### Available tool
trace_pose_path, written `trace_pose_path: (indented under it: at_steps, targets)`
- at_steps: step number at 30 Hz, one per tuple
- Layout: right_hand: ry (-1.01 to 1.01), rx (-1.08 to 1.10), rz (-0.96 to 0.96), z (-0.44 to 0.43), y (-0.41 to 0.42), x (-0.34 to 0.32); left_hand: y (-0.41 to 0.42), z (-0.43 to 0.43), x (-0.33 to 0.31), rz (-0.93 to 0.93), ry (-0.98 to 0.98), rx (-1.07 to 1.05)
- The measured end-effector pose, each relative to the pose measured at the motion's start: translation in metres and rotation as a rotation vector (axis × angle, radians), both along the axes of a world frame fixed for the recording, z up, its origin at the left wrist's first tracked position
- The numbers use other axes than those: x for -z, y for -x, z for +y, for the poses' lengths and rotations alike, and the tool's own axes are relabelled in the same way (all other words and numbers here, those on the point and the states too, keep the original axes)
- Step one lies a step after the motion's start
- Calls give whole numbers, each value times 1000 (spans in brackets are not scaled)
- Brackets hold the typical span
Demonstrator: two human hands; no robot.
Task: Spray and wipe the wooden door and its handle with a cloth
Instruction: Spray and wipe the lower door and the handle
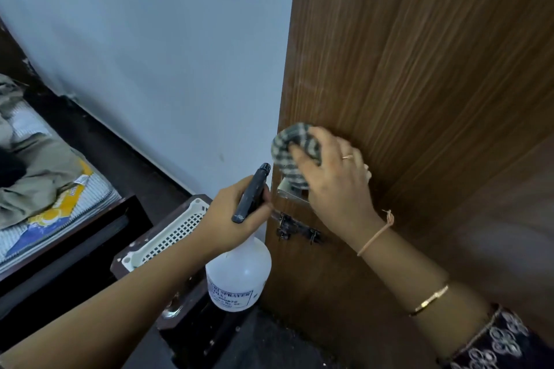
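Observation:
The brown wooden door [419,69] fills the right half of the view. My right hand [335,177] grips a bunched checked cloth [295,147] and presses it against the door just above the metal handle [289,193]; the cloth covers part of the handle. My left hand [236,219] holds a spray bottle [239,275] by its neck, below its dark trigger head [253,193], a little left of the door's edge. The bottle is white and translucent with a printed label. A dark sliding bolt [299,229] sits on the door below the handle.
A pale blue wall [156,54] stands left of the door. A white perforated basket [168,234] rests on a dark small table [186,302] under my left arm. A bed [45,189] with clothes and a striped cover lies at the far left.

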State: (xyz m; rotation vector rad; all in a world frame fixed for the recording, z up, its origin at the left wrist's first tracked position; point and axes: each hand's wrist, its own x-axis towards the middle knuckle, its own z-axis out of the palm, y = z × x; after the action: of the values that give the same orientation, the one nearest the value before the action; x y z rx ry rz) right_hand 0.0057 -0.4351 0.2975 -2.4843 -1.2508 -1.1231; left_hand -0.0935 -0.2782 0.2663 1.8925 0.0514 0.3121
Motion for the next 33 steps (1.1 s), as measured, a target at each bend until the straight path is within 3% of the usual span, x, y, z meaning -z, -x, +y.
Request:
trace_pose_path:
  at_steps: [3,6,13,22,26,28,30,33]
  targets:
    - [234,22,-89,16,-5,10,-4,18,2,-10,-11,73]
    - [299,46,-46,19,1,9,-11,34,-1,-22,-39,169]
    - [256,159,175,17,26,22,-22,64,-8,-5,6,322]
    - [5,465,724,28,50,-7,-17,82,-10,-2,-57,448]
    - [-440,580,612,22,56,-22,-15,85,-10,-10,-76,463]
    - [-551,604,500,29,58,-23,-15,86,-9,-15,-82,458]
    - [-512,549,458,42,55,-20,-16,86,-7,-23,-80,452]
    - [-272,559,450,61,50,-3,-18,85,-7,-25,-58,444]
